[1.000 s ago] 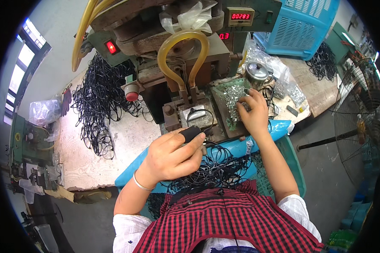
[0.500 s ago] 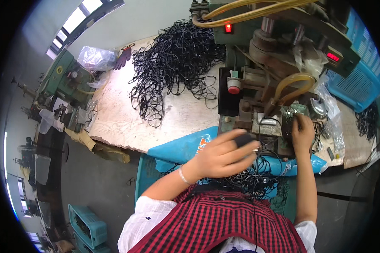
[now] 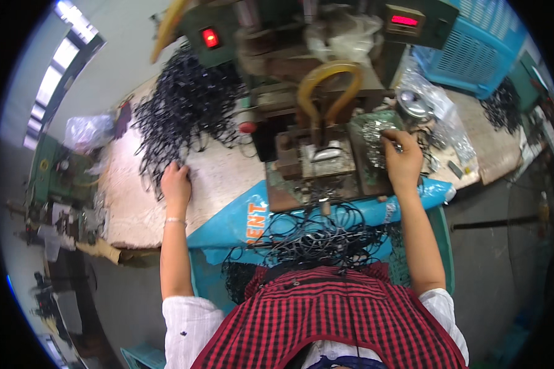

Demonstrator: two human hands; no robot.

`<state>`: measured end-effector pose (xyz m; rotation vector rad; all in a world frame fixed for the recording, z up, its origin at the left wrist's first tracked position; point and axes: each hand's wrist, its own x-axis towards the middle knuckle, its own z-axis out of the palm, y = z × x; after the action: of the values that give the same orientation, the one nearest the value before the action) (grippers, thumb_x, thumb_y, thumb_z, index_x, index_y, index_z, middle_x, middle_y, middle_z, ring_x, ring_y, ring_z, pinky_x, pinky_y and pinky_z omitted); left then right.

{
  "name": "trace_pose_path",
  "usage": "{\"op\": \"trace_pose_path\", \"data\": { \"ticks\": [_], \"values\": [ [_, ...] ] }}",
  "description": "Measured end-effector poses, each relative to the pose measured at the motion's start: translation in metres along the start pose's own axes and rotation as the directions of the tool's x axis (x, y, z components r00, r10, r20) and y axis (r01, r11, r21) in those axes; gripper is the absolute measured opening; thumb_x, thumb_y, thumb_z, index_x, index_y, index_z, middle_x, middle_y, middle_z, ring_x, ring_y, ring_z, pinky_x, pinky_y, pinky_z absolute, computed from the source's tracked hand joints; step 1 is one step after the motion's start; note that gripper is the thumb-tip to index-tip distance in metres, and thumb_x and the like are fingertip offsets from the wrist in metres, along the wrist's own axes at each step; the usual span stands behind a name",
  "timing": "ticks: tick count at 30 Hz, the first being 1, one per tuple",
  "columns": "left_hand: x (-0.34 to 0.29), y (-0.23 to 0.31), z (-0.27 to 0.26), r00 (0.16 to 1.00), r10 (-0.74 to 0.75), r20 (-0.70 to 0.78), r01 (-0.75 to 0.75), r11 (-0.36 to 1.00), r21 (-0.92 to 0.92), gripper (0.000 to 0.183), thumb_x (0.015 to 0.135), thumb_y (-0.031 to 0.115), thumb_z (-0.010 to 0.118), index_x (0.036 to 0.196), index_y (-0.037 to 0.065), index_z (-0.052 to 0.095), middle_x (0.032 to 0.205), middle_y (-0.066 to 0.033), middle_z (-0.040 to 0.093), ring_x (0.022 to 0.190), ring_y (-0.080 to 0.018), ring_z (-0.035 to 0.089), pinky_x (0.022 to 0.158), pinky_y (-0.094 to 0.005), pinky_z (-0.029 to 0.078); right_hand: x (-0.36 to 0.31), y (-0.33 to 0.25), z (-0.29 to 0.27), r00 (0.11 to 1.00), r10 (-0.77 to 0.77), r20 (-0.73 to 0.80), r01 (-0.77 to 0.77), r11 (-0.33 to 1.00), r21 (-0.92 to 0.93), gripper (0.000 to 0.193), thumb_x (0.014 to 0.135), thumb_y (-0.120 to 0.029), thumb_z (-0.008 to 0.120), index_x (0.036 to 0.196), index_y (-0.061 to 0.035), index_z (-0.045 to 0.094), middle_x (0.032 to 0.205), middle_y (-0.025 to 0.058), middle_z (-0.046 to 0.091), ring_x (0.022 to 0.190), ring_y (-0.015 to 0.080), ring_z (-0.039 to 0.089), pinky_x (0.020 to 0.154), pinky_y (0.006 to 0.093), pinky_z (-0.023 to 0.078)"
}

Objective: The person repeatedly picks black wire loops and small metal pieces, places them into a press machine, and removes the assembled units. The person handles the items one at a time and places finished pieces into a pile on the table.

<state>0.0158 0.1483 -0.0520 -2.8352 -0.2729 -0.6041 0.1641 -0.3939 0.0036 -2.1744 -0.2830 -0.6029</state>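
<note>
My left hand (image 3: 176, 183) reaches to the near edge of a pile of black cord loops (image 3: 194, 101) on the bench, its fingers closed on a cord. My right hand (image 3: 403, 160) is over a green tray (image 3: 385, 118) of small shiny metal pieces (image 3: 375, 138), thumb and fingers pinched at one of them. Between the hands stands a green press machine (image 3: 314, 104). On its metal block (image 3: 329, 161) lies a dark curved strand below a looped yellow hose (image 3: 305, 92). More tangled black cords (image 3: 326, 237) hang in front of my apron.
A blue plastic sheet (image 3: 228, 215) drapes over the bench's front edge, above a teal basket (image 3: 446, 246). A round metal tin (image 3: 414, 104), clear plastic bags and a blue crate (image 3: 474, 55) are at the right. A red button (image 3: 247, 127) sits left of the press.
My left hand has moved from in front of the press, left to the cord pile. The dark object near its fingers no longer shows there. My right hand stays by the metal pieces; the view has shifted.
</note>
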Motion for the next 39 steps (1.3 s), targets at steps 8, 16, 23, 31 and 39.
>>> {"op": "trace_pose_path", "data": {
  "ticks": [8,16,23,31,39],
  "values": [
    [0.024,0.079,-0.05,0.931,-0.083,-0.356,0.027,0.987,-0.159,0.015,0.09,0.011,0.07,0.105,0.008,0.073,0.114,-0.0118,0.067,0.098,-0.0326,0.064,0.085,-0.0421,0.052,0.013,-0.1,-0.027,0.966,-0.04,0.256,-0.092,0.87,0.485,0.019,0.084,-0.001,0.074,0.102,0.0005,0.074,0.096,0.0056,0.073,0.093,0.0135,0.068,0.086,0.0277,0.051],
    [0.042,0.18,-0.159,0.881,-0.466,-0.083,-0.249,-0.308,-0.918,0.013,0.098,0.001,0.064,0.109,0.002,0.057,0.106,-0.0128,0.065,0.093,-0.0212,0.066,0.076,-0.0357,0.062,0.001,-0.12,0.009,0.954,0.081,0.29,-0.259,0.71,0.655,0.049,0.081,0.002,0.072,0.127,0.0041,0.057,0.091,0.0046,0.072,0.092,0.0115,0.066,0.087,0.0265,0.051],
    [0.09,0.204,-0.204,0.867,-0.349,-0.355,-0.414,-0.109,-0.904,0.015,0.096,-0.003,0.065,0.109,0.001,0.058,0.104,-0.0143,0.069,0.093,-0.0242,0.067,0.088,-0.0432,0.059,0.0,-0.147,0.01,0.89,0.152,0.429,-0.451,0.427,0.784,0.052,0.084,0.002,0.071,0.132,0.0063,0.052,0.092,0.0061,0.072,0.094,0.0103,0.065,0.089,0.0253,0.049],
    [0.049,0.219,-0.205,0.768,0.104,-0.632,-0.639,0.188,-0.746,0.025,0.077,-0.003,0.08,0.096,0.006,0.066,0.103,-0.0171,0.075,0.066,-0.0209,0.066,0.064,-0.0303,0.056,-0.015,-0.057,-0.012,0.992,-0.118,0.04,0.122,0.987,-0.102,0.027,0.086,-0.019,0.076,0.109,-0.0053,0.071,0.129,0.0222,0.064,0.129,0.0377,0.057,0.106,0.0477,0.045],
    [0.054,0.25,-0.184,0.487,0.429,-0.761,-0.868,0.332,-0.368,0.019,0.073,0.011,0.083,0.082,0.011,0.066,0.104,-0.0044,0.076,0.072,-0.0152,0.06,0.066,-0.0288,0.059,-0.011,0.002,-0.01,0.996,-0.087,0.012,0.087,0.971,-0.222,0.012,0.083,-0.011,0.075,0.092,-0.0043,0.071,0.123,0.0204,0.066,0.123,0.0382,0.058,0.104,0.0463,0.046]
  ]
}}
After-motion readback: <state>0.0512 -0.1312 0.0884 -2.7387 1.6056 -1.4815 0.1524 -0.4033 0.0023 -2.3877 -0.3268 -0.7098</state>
